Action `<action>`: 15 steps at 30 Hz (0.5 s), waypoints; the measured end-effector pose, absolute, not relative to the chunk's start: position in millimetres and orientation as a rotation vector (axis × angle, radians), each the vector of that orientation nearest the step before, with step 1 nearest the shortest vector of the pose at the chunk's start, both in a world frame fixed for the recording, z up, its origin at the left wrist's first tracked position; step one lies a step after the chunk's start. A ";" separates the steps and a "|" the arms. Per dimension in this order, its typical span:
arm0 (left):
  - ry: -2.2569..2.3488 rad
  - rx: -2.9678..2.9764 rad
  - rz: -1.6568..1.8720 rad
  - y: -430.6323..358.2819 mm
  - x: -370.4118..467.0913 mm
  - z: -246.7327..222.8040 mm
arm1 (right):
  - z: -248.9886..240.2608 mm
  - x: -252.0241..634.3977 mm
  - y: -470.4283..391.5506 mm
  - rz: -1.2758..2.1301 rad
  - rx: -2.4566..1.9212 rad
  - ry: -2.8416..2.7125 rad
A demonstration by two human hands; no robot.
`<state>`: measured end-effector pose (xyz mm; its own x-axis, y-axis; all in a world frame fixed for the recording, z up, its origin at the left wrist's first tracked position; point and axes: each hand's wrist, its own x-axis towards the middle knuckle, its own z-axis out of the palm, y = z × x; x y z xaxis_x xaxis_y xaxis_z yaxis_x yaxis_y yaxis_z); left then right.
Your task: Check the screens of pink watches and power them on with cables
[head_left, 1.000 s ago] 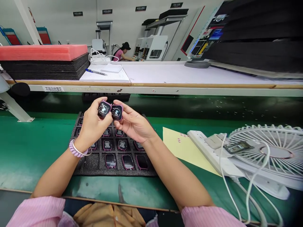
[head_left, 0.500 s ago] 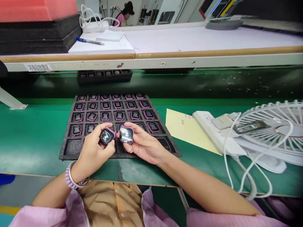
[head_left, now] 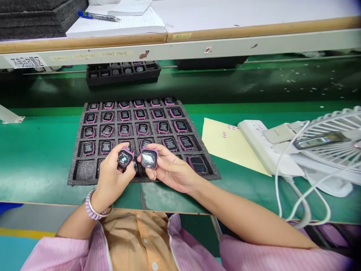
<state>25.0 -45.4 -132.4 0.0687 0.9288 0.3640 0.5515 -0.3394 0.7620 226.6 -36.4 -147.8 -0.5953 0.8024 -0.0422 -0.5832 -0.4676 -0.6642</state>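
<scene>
My left hand (head_left: pixel 114 175) grips a smartwatch (head_left: pixel 125 159) with a purple case, its dark screen lit with a dial. Beside it, my right hand (head_left: pixel 172 167) pinches a second purple smartwatch (head_left: pixel 149 158) whose screen shows a bright glare. The two watches are close together above the front part of a black foam tray (head_left: pixel 73 165). Rows of purple-cased watches lie in the tray's compartments, most with lines of white text on their screens. The front left compartment (head_left: pixel 85 170) holds no watch. My hands hide part of the front rows.
A yellow paper (head_left: pixel 225 146), a white power strip (head_left: pixel 259 150) and a white fan (head_left: pixel 335 150) with looping cables are to the right. At the back stands a smaller black tray (head_left: pixel 124 75) beneath a shelf (head_left: pixel 203 49) bearing a notebook and pen (head_left: pixel 98 15).
My view has tilted down, so the shelf sits higher in the picture. Both hands keep hold of their watches; the right one's screen now shows less reflection, more of its dark face.
</scene>
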 end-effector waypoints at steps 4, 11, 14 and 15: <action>1.417 1.825 1.175 -46.7 25.3 -131.3 | -147.5 225.8 -39.2 2.131 -0.418 -0.773; 1.417 1.895 1.125 -47.1 24.3 -132.6 | -147.1 226.5 -39.8 2.145 -0.412 -0.775; 1.369 1.879 1.110 -47.8 25.3 -132.6 | -146.5 227.0 -39.7 2.150 -0.417 -0.781; 1.358 1.869 1.125 -48.1 25.7 -132.5 | -146.3 227.2 -39.6 2.148 -0.417 -0.777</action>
<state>25.7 -48.1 -132.5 0.1332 0.9445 0.3002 0.4709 -0.3268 0.8194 227.2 -39.6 -146.3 -0.6286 0.7770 -0.0348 -0.5749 -0.4943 -0.6521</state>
